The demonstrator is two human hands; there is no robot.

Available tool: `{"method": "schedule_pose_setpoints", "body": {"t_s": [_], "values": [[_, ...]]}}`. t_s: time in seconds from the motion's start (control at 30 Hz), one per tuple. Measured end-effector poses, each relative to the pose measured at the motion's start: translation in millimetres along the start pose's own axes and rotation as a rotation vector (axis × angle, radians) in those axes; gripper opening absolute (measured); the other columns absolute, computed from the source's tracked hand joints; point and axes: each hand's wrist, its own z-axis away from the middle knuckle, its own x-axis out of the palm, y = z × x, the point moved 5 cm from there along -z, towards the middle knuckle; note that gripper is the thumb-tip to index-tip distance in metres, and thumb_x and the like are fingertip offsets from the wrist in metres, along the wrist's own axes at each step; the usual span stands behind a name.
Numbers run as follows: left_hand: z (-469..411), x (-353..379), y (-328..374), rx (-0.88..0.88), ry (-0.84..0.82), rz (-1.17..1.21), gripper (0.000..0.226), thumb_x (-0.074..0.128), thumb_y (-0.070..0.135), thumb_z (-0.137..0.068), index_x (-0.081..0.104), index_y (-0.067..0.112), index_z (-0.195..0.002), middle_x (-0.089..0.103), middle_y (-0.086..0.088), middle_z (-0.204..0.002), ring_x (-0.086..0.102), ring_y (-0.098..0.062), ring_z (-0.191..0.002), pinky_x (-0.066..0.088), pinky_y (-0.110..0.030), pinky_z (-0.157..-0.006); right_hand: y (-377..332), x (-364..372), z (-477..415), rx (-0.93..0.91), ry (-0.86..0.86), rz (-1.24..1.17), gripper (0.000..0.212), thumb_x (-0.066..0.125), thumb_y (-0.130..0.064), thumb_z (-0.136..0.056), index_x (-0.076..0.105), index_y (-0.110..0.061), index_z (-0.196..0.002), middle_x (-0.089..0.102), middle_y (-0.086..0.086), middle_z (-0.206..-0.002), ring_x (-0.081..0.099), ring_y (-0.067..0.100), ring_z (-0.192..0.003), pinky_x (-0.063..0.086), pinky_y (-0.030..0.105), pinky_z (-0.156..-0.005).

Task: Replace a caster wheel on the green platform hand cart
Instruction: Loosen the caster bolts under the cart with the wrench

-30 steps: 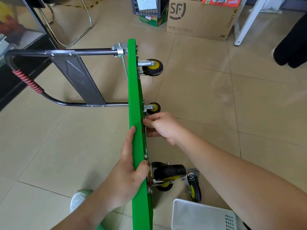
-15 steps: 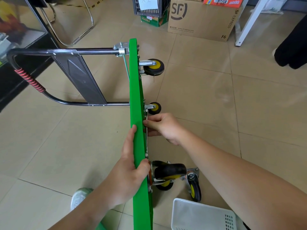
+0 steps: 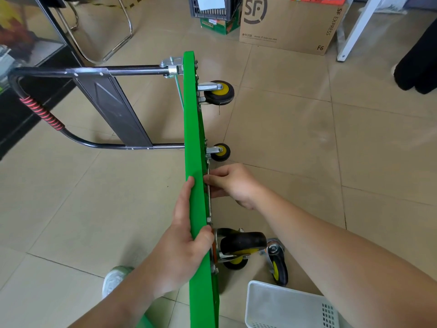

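Observation:
The green platform cart [image 3: 192,129] stands on its edge on the floor, its black handle [image 3: 35,107] lying out to the left. My left hand [image 3: 182,247] grips the cart's top edge, thumb on the underside. My right hand [image 3: 230,183] reaches to the underside with fingers curled against a metal strip there; what it pinches is hidden. Two yellow-hubbed caster wheels [image 3: 218,92] sit at the far end, another caster [image 3: 238,247] is mounted near my left hand. A loose caster wheel [image 3: 277,263] lies on the floor beside it.
A white plastic basket [image 3: 283,306] sits at the bottom right. A cardboard box [image 3: 290,22] and a dark crate [image 3: 212,8] stand at the back. A white table leg [image 3: 354,29], a chair frame [image 3: 106,27] and a person's dark leg [image 3: 418,65] border the floor.
Both hands stay almost where they were. The view shifted slightly; the cart has not visibly moved.

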Motion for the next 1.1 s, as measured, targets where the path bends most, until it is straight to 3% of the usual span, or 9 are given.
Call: {"method": "schedule_pose_setpoints", "body": {"t_s": [0.13, 0.27, 0.43, 0.57, 0.7, 0.87, 1.03, 1.1], "values": [[-0.7, 0.1, 0.3, 0.013, 0.003, -0.022, 0.090, 0.050, 0.013, -0.102, -0.007, 0.067, -0.147, 0.055, 0.018, -0.133, 0.070, -0.017, -0.094, 0.057, -0.021, -0.075, -9.1, -2.4, 16.8, -0.057, 0.048, -0.025, 0.024, 0.070, -0.010, -0.093, 0.071, 0.002, -0.113, 0.075, 0.018, -0.106, 0.073, 0.031, -0.098, 0.060, 0.046, -0.090], [0.4, -0.7, 1.1, 0.012, -0.001, -0.020, 0.090, 0.050, 0.013, -0.103, -0.006, 0.068, -0.146, 0.058, 0.017, -0.126, 0.069, -0.023, -0.095, 0.059, -0.022, -0.076, -26.7, 1.5, 43.8, -0.152, 0.066, -0.007, 0.017, 0.071, -0.009, -0.092, 0.075, -0.010, -0.109, 0.077, 0.009, -0.105, 0.073, 0.022, -0.099, 0.060, 0.039, -0.089], [1.4, -1.0, 5.6, 0.024, 0.001, -0.026, 0.091, 0.050, 0.011, -0.102, -0.006, 0.067, -0.147, 0.044, 0.016, -0.149, 0.070, -0.015, -0.097, 0.058, -0.029, -0.086, -33.7, 8.8, 93.5, -0.262, 0.020, -0.022, 0.026, 0.075, 0.001, -0.085, 0.075, -0.020, -0.102, 0.078, -0.002, -0.099, 0.073, 0.010, -0.098, 0.056, 0.023, -0.090], [2.3, 0.0, 6.0, 0.018, 0.003, -0.008, 0.089, 0.050, 0.012, -0.103, -0.004, 0.067, -0.147, 0.047, 0.019, -0.147, 0.070, -0.018, -0.097, 0.058, -0.038, -0.090, -26.7, 7.8, 112.5, -0.298, 0.026, -0.053, 0.027, 0.074, 0.007, -0.084, 0.075, -0.011, -0.104, 0.077, 0.007, -0.106, 0.073, 0.018, -0.103, 0.056, 0.031, -0.094], [1.7, -0.2, 6.1, 0.027, 0.018, -0.020, 0.085, 0.051, 0.025, -0.097, -0.003, 0.069, -0.145, 0.043, 0.015, -0.152, 0.067, -0.010, -0.105, 0.055, -0.034, -0.097, -30.7, -0.5, 111.2, -0.318, 0.116, -0.047, 0.027, 0.075, 0.005, -0.083, 0.077, -0.018, -0.097, 0.078, 0.000, -0.098, 0.073, 0.011, -0.096, 0.057, 0.027, -0.089], [2.2, 0.8, 1.5, 0.007, 0.016, -0.043, 0.087, 0.049, 0.012, -0.103, -0.004, 0.062, -0.150, 0.049, 0.029, -0.136, 0.064, -0.013, -0.103, 0.050, -0.012, -0.085, -46.3, -15.0, 92.3, -0.299, 0.174, -0.125, 0.023, 0.073, -0.001, -0.087, 0.074, -0.019, -0.102, 0.078, 0.004, -0.098, 0.075, 0.017, -0.096, 0.060, 0.032, -0.084], [0.6, 0.5, -1.4, -0.009, 0.002, -0.057, 0.088, 0.049, 0.012, -0.103, -0.004, 0.065, -0.148, 0.057, 0.049, -0.111, 0.065, -0.025, -0.098, 0.052, -0.017, -0.083, -45.4, -17.9, 53.8, -0.183, 0.102, -0.166, 0.018, 0.068, 0.001, -0.091, 0.072, -0.014, -0.099, 0.074, 0.006, -0.097, 0.074, 0.014, -0.082, 0.061, 0.028, -0.074], [0.7, 0.5, -0.6, -0.004, -0.010, -0.056, 0.088, 0.049, 0.013, -0.103, -0.005, 0.064, -0.148, 0.053, 0.052, -0.113, 0.065, -0.024, -0.099, 0.053, -0.019, -0.084, -40.9, -18.8, 40.9, -0.150, 0.076, -0.178, 0.017, 0.068, 0.000, -0.091, 0.072, -0.015, -0.097, 0.073, 0.005, -0.100, 0.074, 0.014, -0.081, 0.061, 0.028, -0.072]]}}
